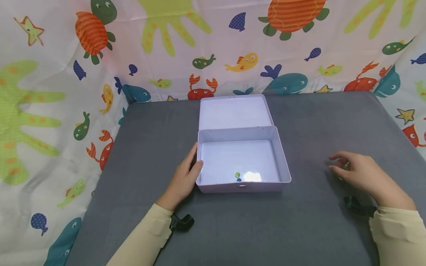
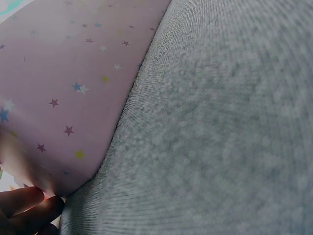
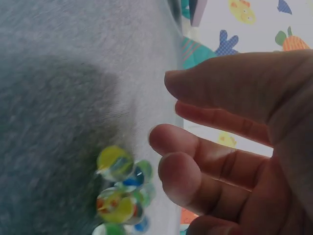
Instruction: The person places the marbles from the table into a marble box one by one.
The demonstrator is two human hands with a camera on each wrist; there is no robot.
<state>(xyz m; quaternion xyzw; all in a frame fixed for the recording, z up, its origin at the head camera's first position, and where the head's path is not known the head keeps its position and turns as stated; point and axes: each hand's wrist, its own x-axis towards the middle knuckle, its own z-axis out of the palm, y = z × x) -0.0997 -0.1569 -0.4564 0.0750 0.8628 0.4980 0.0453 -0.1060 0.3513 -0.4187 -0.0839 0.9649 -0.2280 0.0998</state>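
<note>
Open tin box [image 1: 241,159] sits mid-tabletop [image 1: 313,236], lid [image 1: 234,111] folded back toward 12 o'clock. Two marbles in the box [image 1: 237,176] are seen at its 6 o'clock wall. Left hand [image 1: 183,177] is laid against the box's 9 o'clock wall, fingers fairly straight and thumb at the front corner; the box is touched, not gripped.

Right hand [image 1: 354,170] is held at 3 o'clock of the box, well apart from it, fingers loosely curled over a marble cluster [image 3: 120,188] on the tabletop. From the wrist view nothing appears pinched, though the blur leaves some doubt.

Marbles are judged small, hard, smooth glass: slippery, prone to rolling, best pinched singly between thumb and fingertips [image 3: 181,178] or scooped as a group. The felt-like tabletop should damp rolling.

Nothing is seen between cluster and box except the box's 3 o'clock wall, which must be cleared. Black wrist mounts [image 1: 181,222] lie near both sleeves. Sea-creature curtain [image 1: 50,111] surrounds the tabletop.
</note>
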